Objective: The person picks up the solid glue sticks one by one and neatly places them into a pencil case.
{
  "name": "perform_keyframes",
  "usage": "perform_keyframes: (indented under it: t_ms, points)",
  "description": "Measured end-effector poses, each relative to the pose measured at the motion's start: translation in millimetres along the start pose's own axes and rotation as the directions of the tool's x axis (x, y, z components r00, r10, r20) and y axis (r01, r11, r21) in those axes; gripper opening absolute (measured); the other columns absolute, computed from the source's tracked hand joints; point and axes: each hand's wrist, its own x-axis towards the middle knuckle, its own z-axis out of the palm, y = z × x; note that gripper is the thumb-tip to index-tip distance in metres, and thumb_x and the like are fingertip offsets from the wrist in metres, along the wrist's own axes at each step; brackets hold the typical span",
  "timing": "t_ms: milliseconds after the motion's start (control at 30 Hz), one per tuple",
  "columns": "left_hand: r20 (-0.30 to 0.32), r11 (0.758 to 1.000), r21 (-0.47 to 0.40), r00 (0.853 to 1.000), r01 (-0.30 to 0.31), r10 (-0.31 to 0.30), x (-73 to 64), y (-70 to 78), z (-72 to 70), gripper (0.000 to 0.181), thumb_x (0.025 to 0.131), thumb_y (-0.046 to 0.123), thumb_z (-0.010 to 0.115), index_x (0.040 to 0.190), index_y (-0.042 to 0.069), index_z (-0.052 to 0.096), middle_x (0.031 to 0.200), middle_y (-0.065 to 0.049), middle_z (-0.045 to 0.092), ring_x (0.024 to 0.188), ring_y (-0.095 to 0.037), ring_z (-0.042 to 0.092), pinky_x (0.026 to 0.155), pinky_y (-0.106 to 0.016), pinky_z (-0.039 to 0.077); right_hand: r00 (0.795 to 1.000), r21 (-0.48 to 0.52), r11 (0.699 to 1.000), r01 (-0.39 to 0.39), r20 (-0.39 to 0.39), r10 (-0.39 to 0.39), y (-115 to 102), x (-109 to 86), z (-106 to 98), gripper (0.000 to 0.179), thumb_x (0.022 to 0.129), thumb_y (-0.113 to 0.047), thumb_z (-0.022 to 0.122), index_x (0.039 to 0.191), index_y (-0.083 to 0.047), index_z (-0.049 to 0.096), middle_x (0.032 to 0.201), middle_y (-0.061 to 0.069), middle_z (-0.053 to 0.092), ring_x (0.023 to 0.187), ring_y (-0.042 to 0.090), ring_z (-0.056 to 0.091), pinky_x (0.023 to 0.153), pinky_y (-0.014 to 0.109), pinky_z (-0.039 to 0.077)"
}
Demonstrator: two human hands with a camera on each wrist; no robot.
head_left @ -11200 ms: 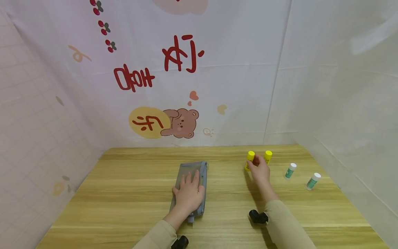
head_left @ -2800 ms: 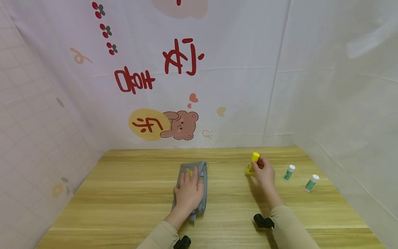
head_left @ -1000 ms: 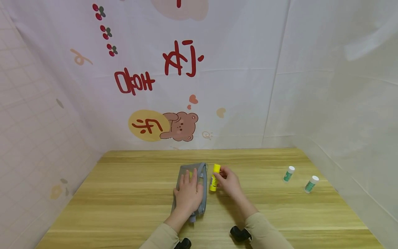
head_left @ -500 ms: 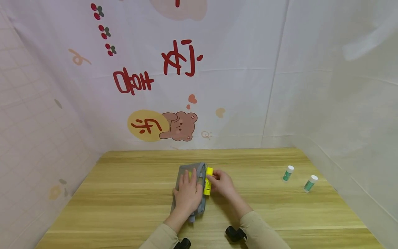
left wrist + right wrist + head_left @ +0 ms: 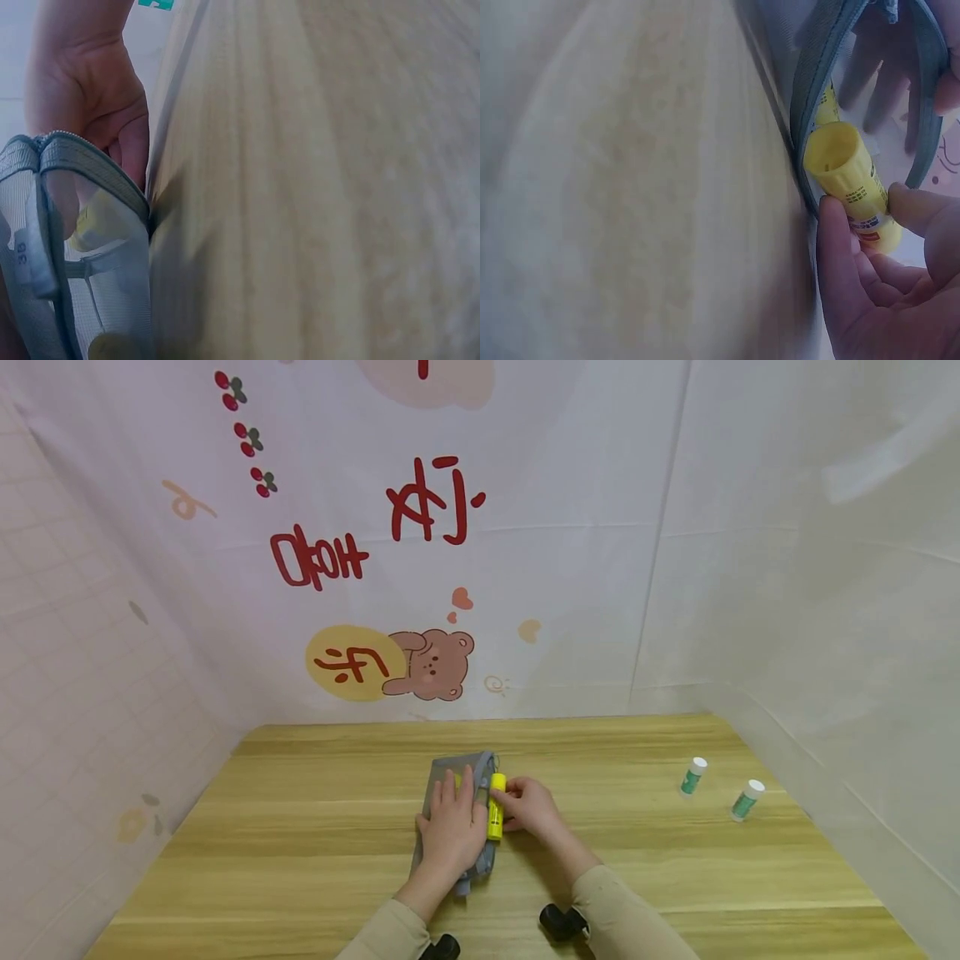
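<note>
A grey mesh zip pouch (image 5: 444, 768) lies on the wooden table, its zipped side toward the right. My left hand (image 5: 450, 835) rests on top of it, fingers spread and straight. Between thumb and fingers, my right hand (image 5: 529, 808) pinches a yellow glue stick (image 5: 496, 810) at the pouch's opening. The right wrist view shows that glue stick (image 5: 851, 176) at the unzipped mouth, partly within its edges. Behind it, another yellow glue stick (image 5: 826, 105) lies inside the pouch. In the left wrist view, yellow shows through the mesh pouch (image 5: 120, 281).
Two white-capped sticks with green labels stand at the right of the table: one nearer the back (image 5: 693, 777), the other stick (image 5: 747, 800) further right. A patterned white cloth (image 5: 570, 568) hangs behind the table and along both sides.
Earlier, two yellow glue sticks stood at the right; one is now in the pouch. My right hand has carried the other leftward to the pouch's mouth. The left hand stays on the pouch.
</note>
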Motion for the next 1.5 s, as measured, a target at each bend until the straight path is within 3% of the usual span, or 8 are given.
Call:
perform_keyframes:
  t_ms: [400,700,900,1133,1500]
  points:
    - [-0.009,1.000,-0.007,1.000,-0.022,0.022,-0.8,-0.5,1.5,0.058,0.097,0.024,0.044,0.153,0.010,0.038,0.155,-0.024,0.033,0.141,-0.049,0.027,0.092,-0.083,0.022,0.999,0.072,0.996,0.048,0.008,-0.048,0,-6.5,-5,0.041,0.097,-0.013,0.062,0.125,0.015,0.054,0.099,0.020,0.067,0.081,0.031,0.070,0.062,0.038,0.059]
    - [-0.013,1.000,-0.015,1.000,-0.015,0.015,-0.1,-1.7,-0.4,0.061,0.094,0.025,0.043,0.153,0.011,0.039,0.155,-0.024,0.032,0.142,-0.048,0.026,0.092,-0.083,0.021,0.996,0.072,0.995,0.072,-0.067,-0.067,2,-13.1,-18,0.040,0.095,-0.011,0.064,0.126,0.013,0.056,0.098,0.018,0.068,0.083,0.033,0.069,0.067,0.041,0.058]
    - [-0.019,0.999,-0.015,0.999,-0.031,0.031,-0.3,-1.9,-0.5,0.060,0.094,0.023,0.043,0.153,0.009,0.039,0.154,-0.025,0.033,0.141,-0.049,0.027,0.091,-0.084,0.021,0.988,0.027,0.997,0.075,-0.139,-0.070,5,-20.2,-36,0.038,0.095,-0.012,0.066,0.126,0.009,0.059,0.097,0.011,0.067,0.084,0.030,0.068,0.068,0.038,0.058]
    - [-0.020,0.999,-0.029,0.999,-0.035,0.034,-0.1,-2.3,-0.5,0.060,0.095,0.023,0.042,0.153,0.008,0.038,0.154,-0.025,0.032,0.141,-0.050,0.026,0.091,-0.084,0.020,0.975,0.024,0.997,0.077,-0.211,-0.070,10,-27.2,-64,0.040,0.094,-0.013,0.067,0.128,0.008,0.059,0.103,0.014,0.067,0.090,0.025,0.066,0.072,0.039,0.058]
    - [-0.012,0.999,-0.028,1.000,-0.021,0.021,1.5,-3.0,1.2,0.061,0.095,0.025,0.041,0.154,0.010,0.037,0.156,-0.024,0.031,0.142,-0.049,0.024,0.092,-0.084,0.019,0.965,0.016,0.999,0.042,-0.258,-0.037,17,-40.6,-102,0.045,0.097,-0.015,0.064,0.134,0.008,0.053,0.115,0.021,0.064,0.102,0.029,0.065,0.079,0.039,0.057]
